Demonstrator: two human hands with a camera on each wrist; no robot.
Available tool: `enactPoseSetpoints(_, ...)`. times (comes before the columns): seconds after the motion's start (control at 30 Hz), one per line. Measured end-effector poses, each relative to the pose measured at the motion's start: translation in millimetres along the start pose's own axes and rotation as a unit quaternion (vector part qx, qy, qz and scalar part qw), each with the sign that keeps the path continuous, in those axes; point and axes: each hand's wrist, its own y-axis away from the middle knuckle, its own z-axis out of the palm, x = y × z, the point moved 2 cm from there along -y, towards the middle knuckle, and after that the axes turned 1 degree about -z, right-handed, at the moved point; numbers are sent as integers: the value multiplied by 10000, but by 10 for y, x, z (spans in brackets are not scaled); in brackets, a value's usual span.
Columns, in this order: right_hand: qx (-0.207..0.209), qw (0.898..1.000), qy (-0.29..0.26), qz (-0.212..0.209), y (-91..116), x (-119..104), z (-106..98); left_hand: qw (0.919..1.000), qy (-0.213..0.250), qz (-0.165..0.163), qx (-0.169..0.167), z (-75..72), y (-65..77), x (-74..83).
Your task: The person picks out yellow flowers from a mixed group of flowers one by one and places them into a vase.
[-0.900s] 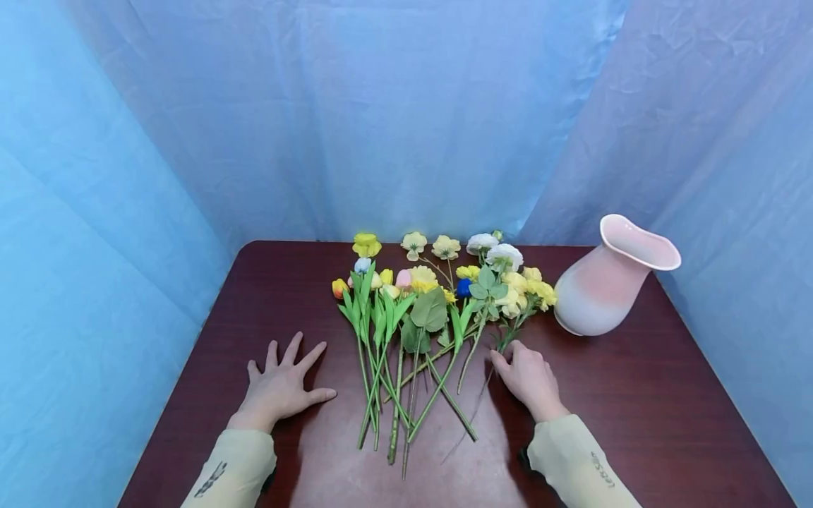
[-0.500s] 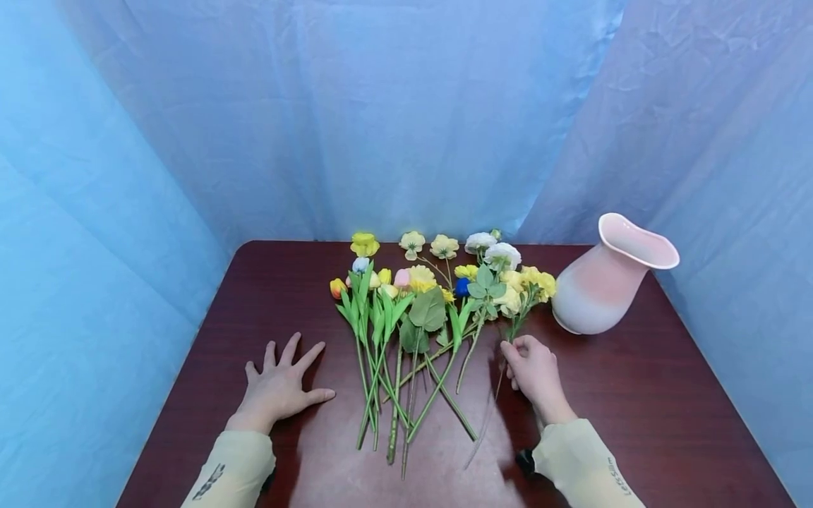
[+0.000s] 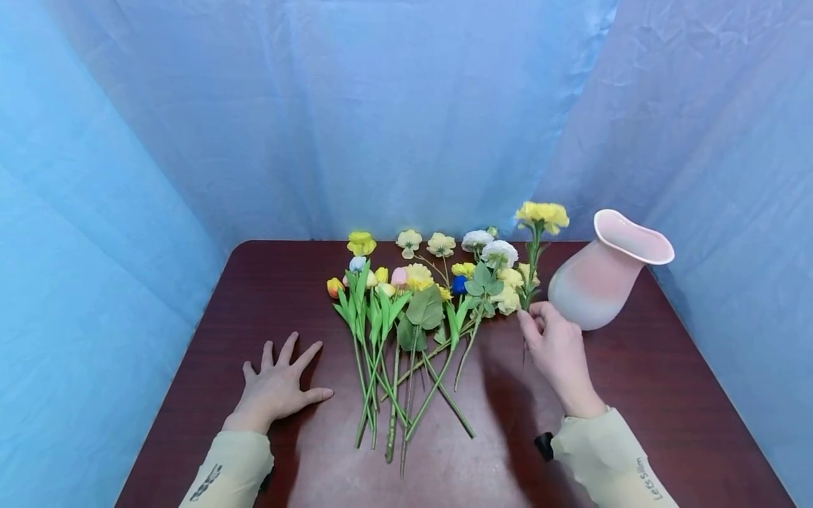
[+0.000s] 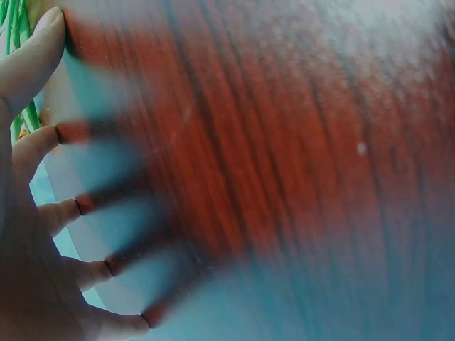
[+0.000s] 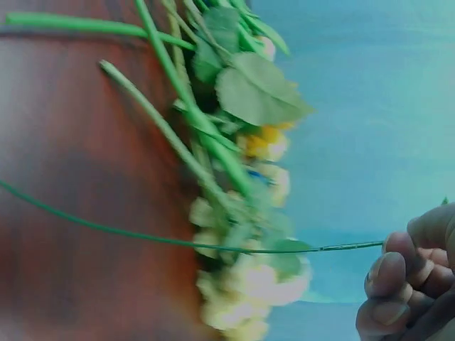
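My right hand [image 3: 559, 349] pinches the thin green stem of a yellow carnation [image 3: 543, 215], which stands upright above the table. In the right wrist view its bare stem [image 5: 142, 234] runs leftward from my curled fingers [image 5: 387, 273]. The bloom is outside that view. Close beside this hand leans a pink-and-white vase [image 3: 587, 289], its wide mouth facing up and right. My left hand [image 3: 276, 388] rests on the table with fingers spread, holding nothing; the left wrist view shows its fingertips [image 4: 46, 138] touching the wood.
Artificial flowers lie across the middle of the dark red table [image 3: 209, 331]: several tulips with green leaves [image 3: 365, 303], white blooms [image 3: 498, 252], pale yellow ones [image 3: 508, 300] and a blue bud [image 3: 460, 285]. Blue curtains [image 3: 394, 127] hang behind and at both sides.
My right hand has lifted the yellow carnation off the table, up and to the right, and the bloom now stands upright. The left hand stays put.
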Motion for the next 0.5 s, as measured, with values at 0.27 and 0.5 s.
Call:
enactPoseSetpoints(0.27,749,9883,530,-1221,-271,-211,-388,10000,35,-6,-38,-4,-2,8)
enactPoseSetpoints(0.5,1205,9681,1025,-1944,-495,-352,-686,10000,31,-3,-74,-45,14,36)
